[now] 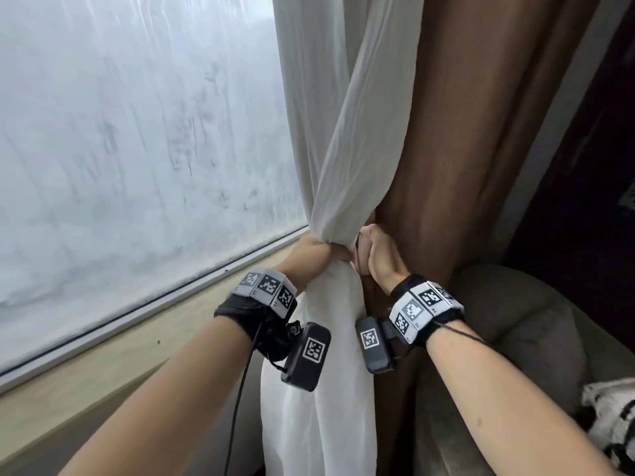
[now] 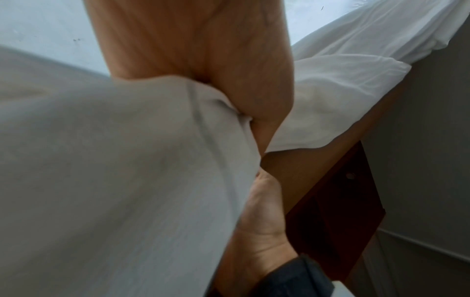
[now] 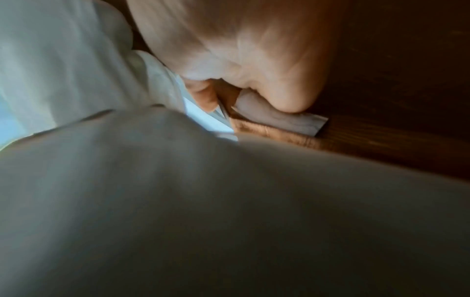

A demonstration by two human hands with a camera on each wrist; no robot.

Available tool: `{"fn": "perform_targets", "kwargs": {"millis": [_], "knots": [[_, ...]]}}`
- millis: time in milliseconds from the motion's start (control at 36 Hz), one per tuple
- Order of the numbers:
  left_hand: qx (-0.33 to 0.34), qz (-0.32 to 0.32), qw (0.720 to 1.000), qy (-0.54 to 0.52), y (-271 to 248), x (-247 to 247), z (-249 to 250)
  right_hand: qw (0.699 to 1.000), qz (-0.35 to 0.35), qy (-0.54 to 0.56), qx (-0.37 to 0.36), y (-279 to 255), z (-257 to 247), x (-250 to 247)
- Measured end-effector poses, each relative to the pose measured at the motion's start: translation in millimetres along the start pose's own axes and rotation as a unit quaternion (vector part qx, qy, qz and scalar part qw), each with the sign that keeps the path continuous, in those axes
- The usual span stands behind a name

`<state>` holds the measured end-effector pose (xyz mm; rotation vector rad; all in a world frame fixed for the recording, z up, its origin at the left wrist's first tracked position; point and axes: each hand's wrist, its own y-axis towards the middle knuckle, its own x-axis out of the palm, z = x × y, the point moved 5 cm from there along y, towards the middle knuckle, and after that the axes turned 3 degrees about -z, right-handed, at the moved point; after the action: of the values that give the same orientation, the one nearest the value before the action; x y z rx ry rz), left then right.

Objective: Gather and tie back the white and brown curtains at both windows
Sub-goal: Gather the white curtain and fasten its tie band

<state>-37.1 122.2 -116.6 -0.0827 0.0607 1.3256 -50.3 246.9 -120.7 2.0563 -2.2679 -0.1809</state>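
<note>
The sheer white fabric curtain (image 1: pixel 338 139) hung beside the fogged window pane (image 1: pixel 137 132), bunched to a narrow waist above the pale window sill (image 1: pixel 192 304), with the heavy brown curtain (image 1: pixel 446 132) touching its right side. The left hand (image 1: pixel 311 257) wrapped around that waist, fingers curled and gripping the white cloth. The right hand (image 1: pixel 376 252), just beside it against the brown folds, had its fingers (image 3: pixel 203 94) curled, apparently pinching a flat grey strap (image 3: pixel 287 120); that view was blurred. A grey upholstered armchair (image 1: pixel 515 321) stood near the brown curtain.
</note>
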Motion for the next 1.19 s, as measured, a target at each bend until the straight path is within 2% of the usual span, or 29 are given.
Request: {"fn": "perform_targets", "kwargs": {"millis": [83,306,500,667,778,917,1055,1194], "knots": [[-0.007,0.023,1.0,-0.008,-0.8,-6.2,-2.6,1.0,-0.004,-0.011,-0.009,2.8,5.7,0.0],[-0.017,0.028,0.999,-0.027,-2.1,-9.1,-7.3,0.997,-0.003,-0.052,-0.056,-0.8,2.7,4.3],[0.01,0.066,0.998,0.004,4.5,-16.9,-6.3,0.998,-0.001,-0.04,-0.049,-2.2,8.5,-1.8],[0.024,0.062,0.995,0.07,9.5,-43.8,-6.1,0.984,0.037,-0.158,-0.081,2.0,4.9,-19.7],[0.012,0.073,0.995,0.064,8.9,-61.4,-10.7,0.968,0.045,-0.245,-0.03,3.0,7.1,-24.2],[0.019,0.068,0.996,0.055,5.9,-54.2,-11.5,0.975,-0.02,-0.219,0.018,-6.6,10.7,-10.4],[0.015,0.062,0.996,0.056,5.1,-43.2,-8.7,0.959,0.006,-0.283,-0.005,2.5,16.5,-5.6],[0.014,0.047,0.998,0.039,3.1,-46.6,-9.6,0.941,-0.014,-0.337,0.012,15.9,21.0,-7.8]]}}
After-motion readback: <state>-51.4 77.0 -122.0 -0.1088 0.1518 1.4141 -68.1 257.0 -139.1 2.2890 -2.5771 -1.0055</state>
